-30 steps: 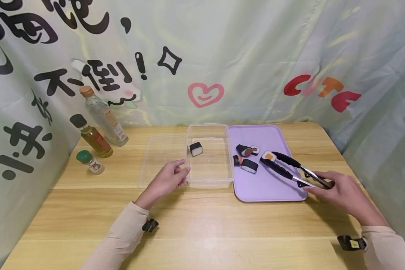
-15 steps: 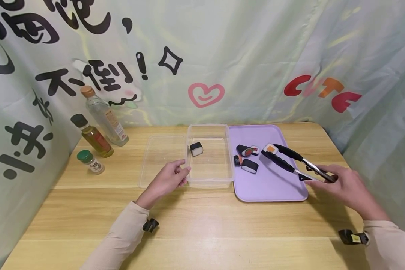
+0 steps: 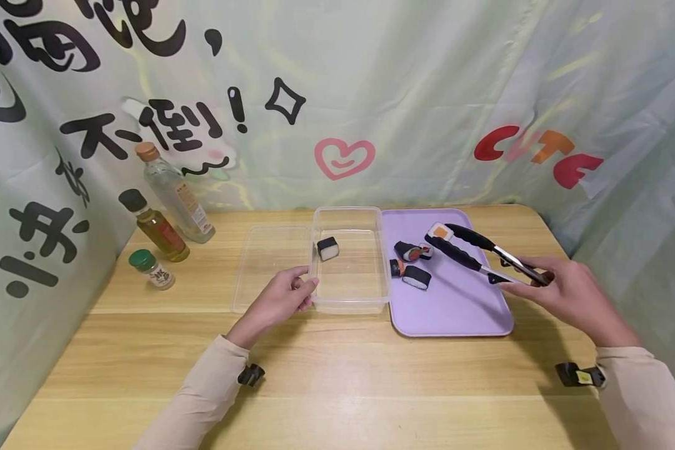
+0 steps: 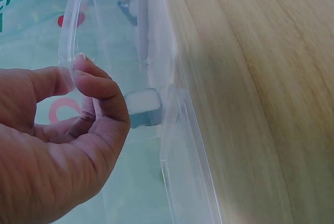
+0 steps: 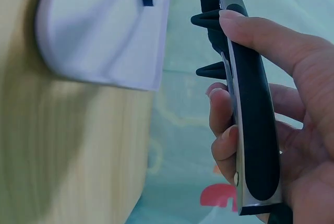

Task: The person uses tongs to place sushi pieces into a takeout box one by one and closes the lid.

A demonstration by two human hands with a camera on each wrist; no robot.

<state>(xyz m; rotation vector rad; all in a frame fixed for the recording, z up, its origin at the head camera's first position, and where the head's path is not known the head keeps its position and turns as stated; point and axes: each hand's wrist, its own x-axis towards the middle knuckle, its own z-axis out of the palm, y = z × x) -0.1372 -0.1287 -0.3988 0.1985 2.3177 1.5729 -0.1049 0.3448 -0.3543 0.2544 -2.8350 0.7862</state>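
Orange-centred sushi roll (image 3: 440, 231), head view: held by the tongs (image 3: 455, 254) over the tray (image 3: 450, 312). Left wrist view: left hand (image 4: 73, 135), fingers pinching rim of clear container (image 4: 66, 41). Right wrist view: right hand (image 5: 315, 88), fingers grasping the tongs.

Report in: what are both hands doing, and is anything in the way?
Right hand gripping tongs, which hold one sushi over tray. Left hand holding box by rim. Nothing visibly blocking tongs.

We are holding slanting black-and-silver metal tongs (image 3: 472, 238) around a white, orange-centred sushi piece (image 3: 441, 231), right of the upright, open, clear rectangular plastic container (image 3: 351, 301) whose left rim we are pinching.
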